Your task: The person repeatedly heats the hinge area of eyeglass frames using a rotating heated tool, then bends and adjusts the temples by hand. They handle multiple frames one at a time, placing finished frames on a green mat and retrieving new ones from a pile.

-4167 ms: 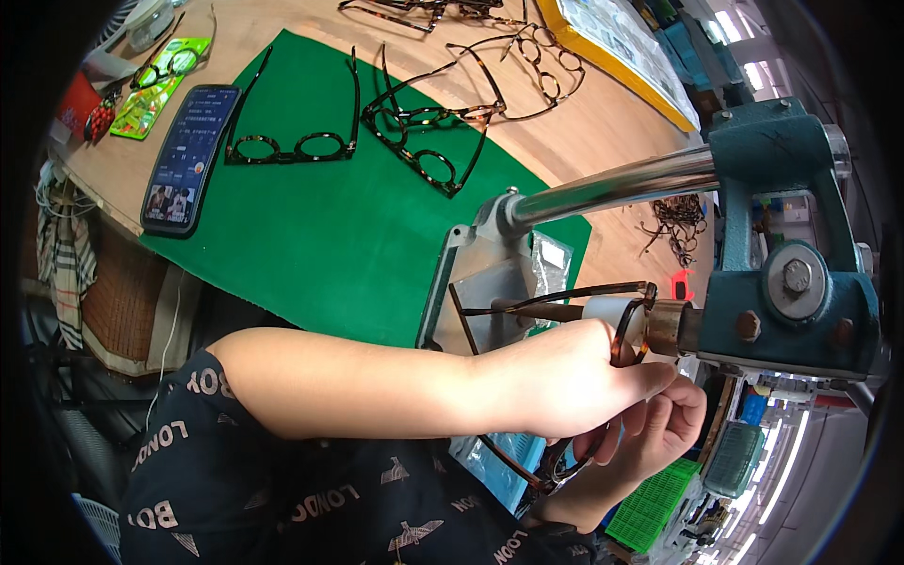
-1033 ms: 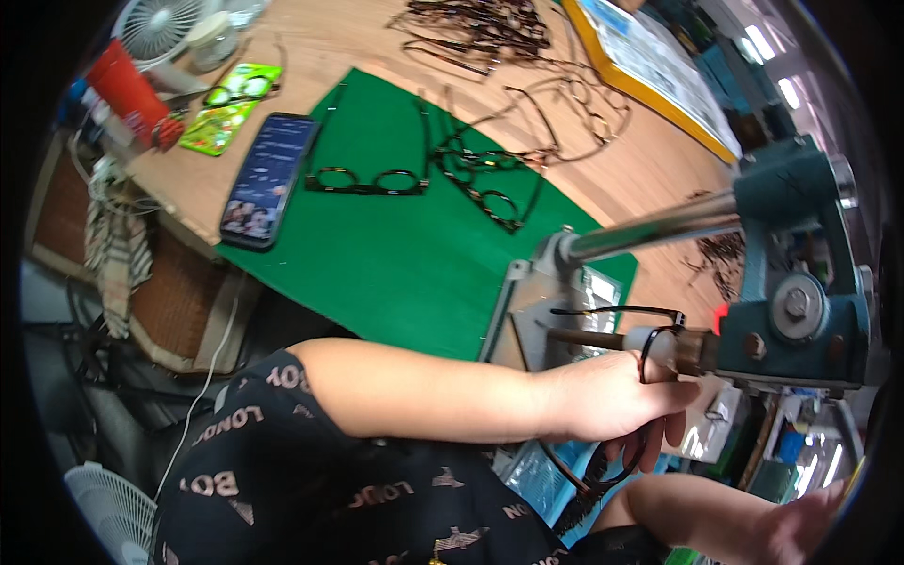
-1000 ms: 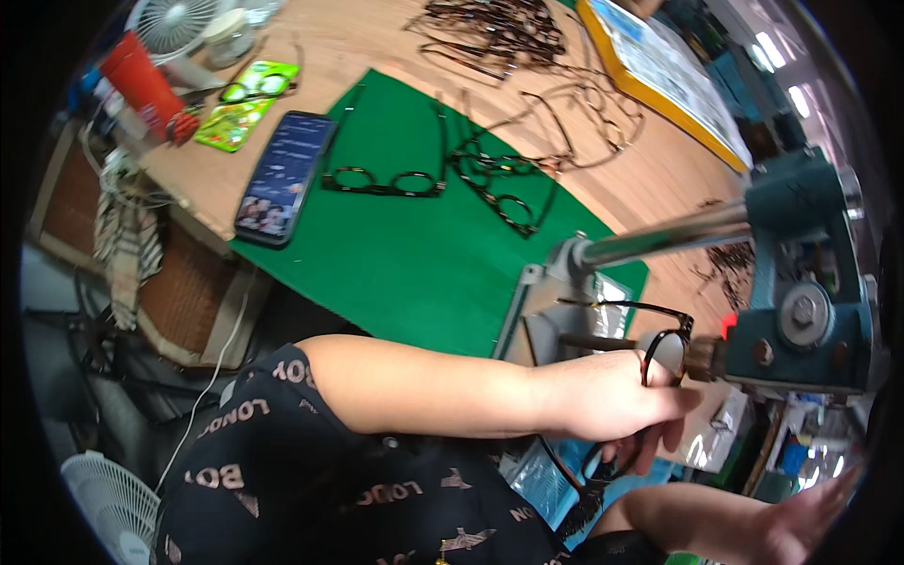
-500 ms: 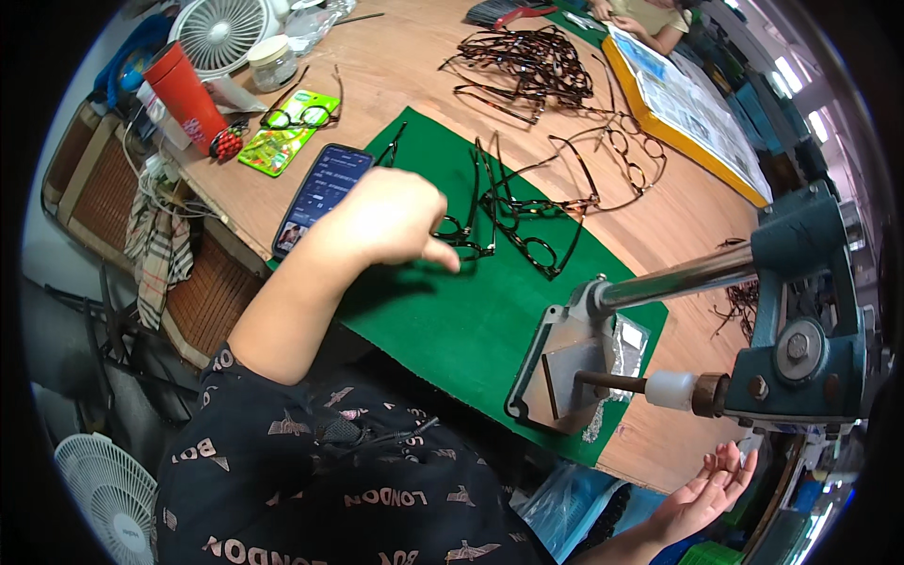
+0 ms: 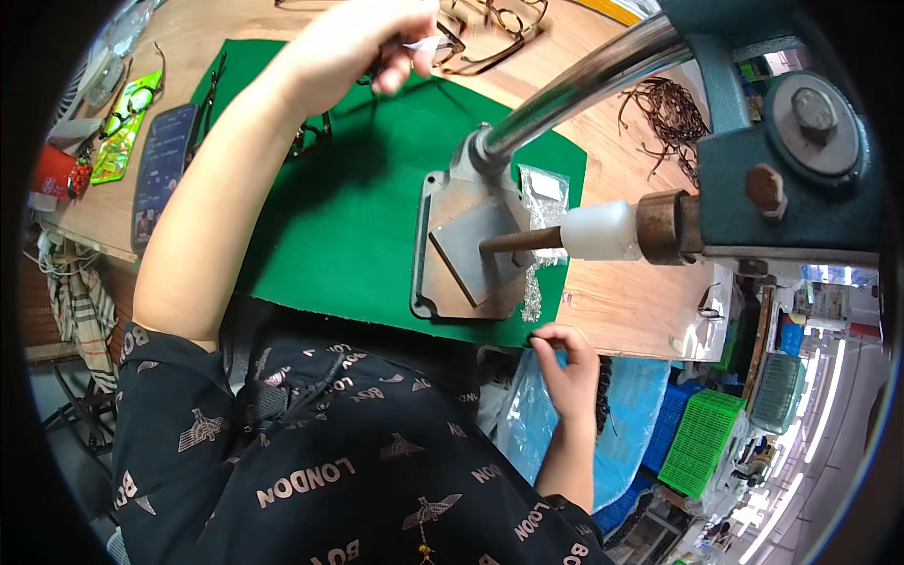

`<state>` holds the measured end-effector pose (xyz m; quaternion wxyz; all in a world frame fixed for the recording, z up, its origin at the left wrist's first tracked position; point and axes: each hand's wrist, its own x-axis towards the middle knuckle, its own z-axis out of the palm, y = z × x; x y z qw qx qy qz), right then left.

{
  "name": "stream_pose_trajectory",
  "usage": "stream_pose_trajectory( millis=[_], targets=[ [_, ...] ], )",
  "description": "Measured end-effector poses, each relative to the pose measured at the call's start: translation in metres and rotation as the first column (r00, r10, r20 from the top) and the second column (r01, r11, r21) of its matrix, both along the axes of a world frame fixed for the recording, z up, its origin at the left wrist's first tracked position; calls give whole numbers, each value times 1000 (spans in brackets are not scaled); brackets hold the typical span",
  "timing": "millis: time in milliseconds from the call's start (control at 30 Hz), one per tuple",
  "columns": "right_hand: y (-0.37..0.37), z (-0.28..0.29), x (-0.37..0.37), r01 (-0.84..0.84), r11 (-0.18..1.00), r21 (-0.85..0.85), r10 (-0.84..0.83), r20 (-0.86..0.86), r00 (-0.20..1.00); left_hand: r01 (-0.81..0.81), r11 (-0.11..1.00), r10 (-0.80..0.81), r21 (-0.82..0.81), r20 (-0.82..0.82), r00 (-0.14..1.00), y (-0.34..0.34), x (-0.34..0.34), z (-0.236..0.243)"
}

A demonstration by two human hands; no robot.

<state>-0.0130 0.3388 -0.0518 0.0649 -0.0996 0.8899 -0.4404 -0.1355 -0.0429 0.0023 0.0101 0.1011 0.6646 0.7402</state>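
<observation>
My left hand is at the top of the view over the green mat, fingers curled around something small and whitish, hard to make out, beside tortoiseshell glasses frames. My right hand is at the mat's front edge, below the press, fingers bent, with a small dark bit at the fingertips that I cannot make out. The teal bench press has a white cylinder on its shaft and a metal base plate on the mat. No frame hangs on the shaft.
A phone, glasses on a bright green packet and a red tumbler are at left. A small bag lies behind the press, a dark tangle of parts at right. Green and blue baskets stand below right.
The glasses seen at the press earlier have left it. My left hand rose from the press, over the mat, to the top. My right hand moved leftward to the mat's edge.
</observation>
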Motion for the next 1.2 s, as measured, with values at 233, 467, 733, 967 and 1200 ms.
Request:
stream_pose_trajectory(
  millis=[233,467,733,967,1200],
  targets=[
    [-11,-10,-8,-110,974,198,146,-175,974,119,804,-32,583,-156,987,32,71,21],
    [-22,-5,-8,-111,943,314,182,-208,961,-152,934,218,324,-180,959,58,118,0],
    [-23,-5,-5,-87,936,340,164,-204,965,176,920,21,349,-492,870,64,105,4],
    [-16,-4,-1,-23,980,200,47,-116,992,-83,879,226,470,-257,940,78,128,-12],
    [-13,-8,-7,-123,945,303,189,-199,962,-132,871,308,472,-316,898,94,128,-10]
  ],
)
